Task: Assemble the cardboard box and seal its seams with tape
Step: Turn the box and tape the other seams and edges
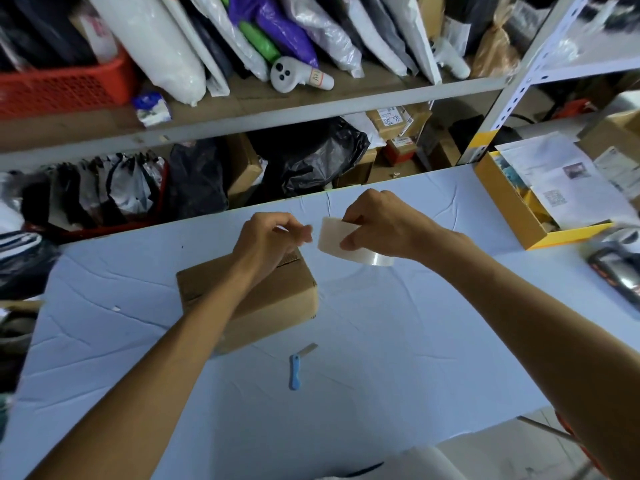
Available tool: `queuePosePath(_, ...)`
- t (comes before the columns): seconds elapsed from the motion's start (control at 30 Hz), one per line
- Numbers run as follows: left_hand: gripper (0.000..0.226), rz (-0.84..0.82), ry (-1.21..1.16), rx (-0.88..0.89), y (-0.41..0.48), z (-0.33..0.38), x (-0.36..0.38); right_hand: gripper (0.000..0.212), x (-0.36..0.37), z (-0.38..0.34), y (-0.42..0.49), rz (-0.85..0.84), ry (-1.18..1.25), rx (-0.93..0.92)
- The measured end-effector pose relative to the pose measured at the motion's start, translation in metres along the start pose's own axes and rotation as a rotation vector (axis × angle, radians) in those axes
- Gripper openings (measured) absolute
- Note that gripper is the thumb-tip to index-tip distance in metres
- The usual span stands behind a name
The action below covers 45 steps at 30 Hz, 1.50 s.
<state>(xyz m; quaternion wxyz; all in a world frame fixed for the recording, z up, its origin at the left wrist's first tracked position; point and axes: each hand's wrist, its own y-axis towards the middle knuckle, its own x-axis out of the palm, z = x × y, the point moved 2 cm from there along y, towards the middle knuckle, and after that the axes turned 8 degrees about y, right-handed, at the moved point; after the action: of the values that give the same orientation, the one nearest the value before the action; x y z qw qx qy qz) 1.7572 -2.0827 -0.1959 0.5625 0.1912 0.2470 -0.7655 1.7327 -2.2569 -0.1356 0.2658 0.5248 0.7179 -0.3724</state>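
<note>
A closed brown cardboard box (277,303) lies on the pale blue table (398,341), left of centre. Above its far right corner my left hand (270,240) hovers with thumb and fingers pinched together at the loose end of the tape. My right hand (377,220) grips a roll of clear tape (337,240) held in the air just right of the box. The two hands sit close together, a small gap between them.
A small blue folding knife (296,370) with its blade out lies on the table in front of the box. A yellow open carton (540,202) with papers stands at the far right. Shelves (242,109) packed with bags and parcels run behind the table.
</note>
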Motion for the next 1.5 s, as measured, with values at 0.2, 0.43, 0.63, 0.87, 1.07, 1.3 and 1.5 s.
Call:
queuePosePath(0.2, 0.018, 0.157, 0.136, 0.122, 0.007, 0.014, -0.029, 0.05, 0.018, 0.017, 0.012, 0.01, 0.109, 0.224)
queuePosePath(0.43, 0.013, 0.203, 0.305, 0.168, 0.026, 0.011, -0.038, 0.059, 0.032, 0.014, -0.003, 0.198, 0.362, 0.328)
queuePosePath(0.63, 0.013, 0.168, 0.329, 0.131, 0.035, 0.008, -0.037, 0.051, 0.044, 0.025, -0.023, 0.27, 0.615, 0.34)
queuePosePath(0.87, 0.009, 0.149, 0.42, 0.14, 0.039, 0.003, -0.031, 0.042, 0.048, 0.031, -0.037, 0.082, 0.753, 0.304)
queuePosePath(1.07, 0.01, 0.135, 0.475, 0.172, 0.05, 0.002, -0.034, 0.059, 0.06, 0.044, -0.037, 0.01, 0.279, 0.583)
queuePosePath(1.3, 0.013, 0.047, 0.463, 0.126, 0.052, -0.011, -0.027, 0.041, 0.073, 0.039, -0.058, 0.156, 0.797, 0.633)
queuePosePath(1.5, 0.009, 0.019, 0.504, 0.161, 0.054, -0.013, -0.029, 0.048, 0.09, 0.033, -0.06, 0.124, 0.552, 0.709)
